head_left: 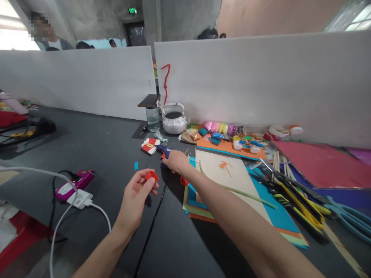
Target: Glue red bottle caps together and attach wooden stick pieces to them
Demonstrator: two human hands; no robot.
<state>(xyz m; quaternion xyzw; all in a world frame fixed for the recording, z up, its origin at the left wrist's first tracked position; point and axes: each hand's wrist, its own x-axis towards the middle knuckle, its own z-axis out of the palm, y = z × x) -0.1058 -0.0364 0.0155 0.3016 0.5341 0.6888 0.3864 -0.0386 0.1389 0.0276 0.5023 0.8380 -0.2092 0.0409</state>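
My left hand (138, 191) pinches a small round red piece (152, 177), like a bottle cap, between thumb and fingers above the dark table. Farther forward, my right hand (177, 162) is closed on a blue and orange glue gun (164, 150); its black cord (155, 216) runs back toward me. My right fingers are partly hidden. A red ring-shaped piece (184, 180) lies just under my right forearm. Beyond the glue gun is a red and white packet (150, 146). A small blue paper scrap (136, 165) rests left of it.
Stacked coloured paper (203, 214) lies beneath my right forearm, with scissors (344, 216) and a yellow-black cutter (301, 216) beside it. At the back stand a silver kettle (174, 125) and a water jar (152, 119). A purple power strip (74, 186) with white cables sits left.
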